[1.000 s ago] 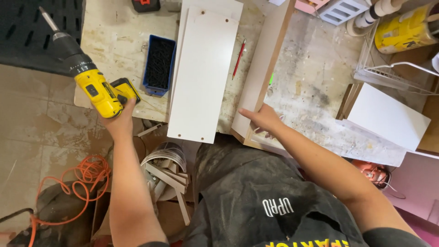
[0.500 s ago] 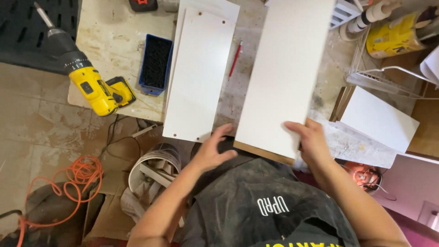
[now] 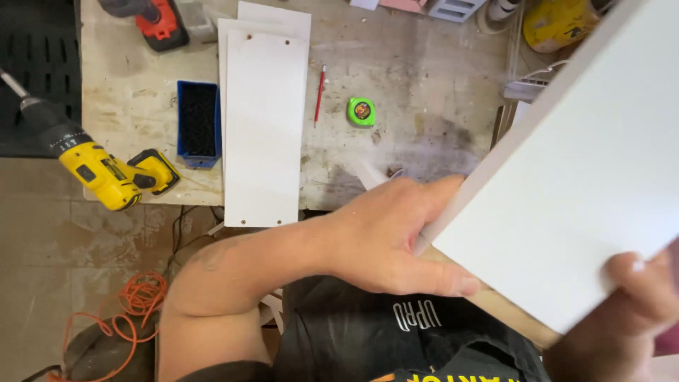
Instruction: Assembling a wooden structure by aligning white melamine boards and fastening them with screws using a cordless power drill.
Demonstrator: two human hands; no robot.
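I hold a large white board (image 3: 580, 184) tilted up close to the camera at the right. My left hand (image 3: 396, 237) grips its lower left edge, thumb under the near corner. My right hand (image 3: 629, 304) clasps the board's near right corner. On the workbench (image 3: 424, 120) behind lie white panels (image 3: 263, 120) stacked flat, with small holes at their corners. A yellow cordless drill (image 3: 99, 166) rests at the bench's left edge, apart from both hands.
A blue box of dark screws (image 3: 198, 122) sits left of the panels. A red pencil (image 3: 320, 93) and a green tape measure (image 3: 361, 111) lie mid-bench. A red tool (image 3: 159, 21) is at the back. An orange cord (image 3: 124, 315) coils on the floor.
The left hand let go of the yellow drill and moved to the board. Both hands have lifted the white board off the bench and swung it up toward the right.
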